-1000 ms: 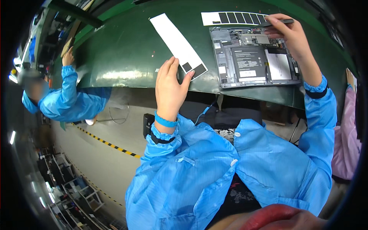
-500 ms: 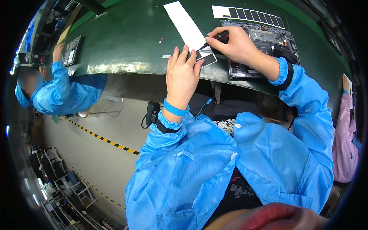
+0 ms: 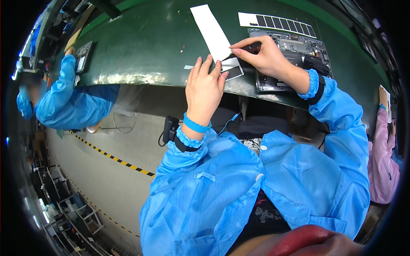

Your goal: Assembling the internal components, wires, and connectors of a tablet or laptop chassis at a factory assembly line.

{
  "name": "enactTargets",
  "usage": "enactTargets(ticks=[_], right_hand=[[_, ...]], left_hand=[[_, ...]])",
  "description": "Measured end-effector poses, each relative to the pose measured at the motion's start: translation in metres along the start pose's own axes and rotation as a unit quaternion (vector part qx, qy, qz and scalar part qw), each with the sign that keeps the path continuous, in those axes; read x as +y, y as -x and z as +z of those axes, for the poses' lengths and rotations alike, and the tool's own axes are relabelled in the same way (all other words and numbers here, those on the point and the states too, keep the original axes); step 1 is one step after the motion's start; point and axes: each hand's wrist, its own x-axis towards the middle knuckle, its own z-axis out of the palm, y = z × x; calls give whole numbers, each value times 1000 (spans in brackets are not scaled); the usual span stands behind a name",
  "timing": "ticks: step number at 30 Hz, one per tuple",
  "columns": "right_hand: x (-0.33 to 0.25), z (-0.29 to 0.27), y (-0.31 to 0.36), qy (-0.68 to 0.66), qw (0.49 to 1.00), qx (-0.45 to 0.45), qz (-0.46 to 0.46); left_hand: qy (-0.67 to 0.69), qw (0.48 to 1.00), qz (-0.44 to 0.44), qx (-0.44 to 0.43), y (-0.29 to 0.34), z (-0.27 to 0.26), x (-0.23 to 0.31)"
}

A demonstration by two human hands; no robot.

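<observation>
My right hand (image 3: 269, 54) pinches a slim black pointed tool (image 3: 254, 46) that looks like tweezers. Its tip points down and left, close to my left fingertips. My left hand (image 3: 206, 82) lies with fingers stretched out at the lower end of a long white strip (image 3: 211, 30). Beside its index finger and thumb is a small white-edged sheet with a dark rectangle (image 3: 233, 73), partly covered by that hand. An opened laptop base (image 3: 294, 45) with bare circuit boards lies under and right of my right hand.
Beyond the laptop base lies a white strip with several dark rectangles (image 3: 279, 23). The green table (image 3: 141, 47) has its front edge just below my hands. At left a co-worker in blue (image 3: 81, 106) handles a dark device (image 3: 84, 56); a pink sleeve (image 3: 382, 158) shows at right.
The view has shifted slightly, so the table things sit lower. My right hand still holds the black tool near my left fingertips. The co-worker's hand at left has come down by the device.
</observation>
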Motion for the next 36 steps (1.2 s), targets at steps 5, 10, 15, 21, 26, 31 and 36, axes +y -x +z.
enactTargets(ticks=[5,10,15,21,26,31,36], right_hand=[[2,-30,7,-146,985,88,-22],[17,-103,34,-156,976,123,94],[38,-126,41,-189,958,154,149],[39,-125,43,-201,956,138,163],[39,-121,44,-182,956,137,183],[42,-116,41,-168,955,163,183],[41,-113,42,-189,948,187,172]], left_hand=[[-3,999,24,-37,-13,-11,-4],[56,985,79,-143,-68,-36,1],[240,898,313,-195,-104,-4,43],[208,869,407,-191,-105,32,60],[224,871,388,-202,-105,32,63],[242,871,367,-218,-104,33,58],[250,872,362,-216,-103,34,58]])
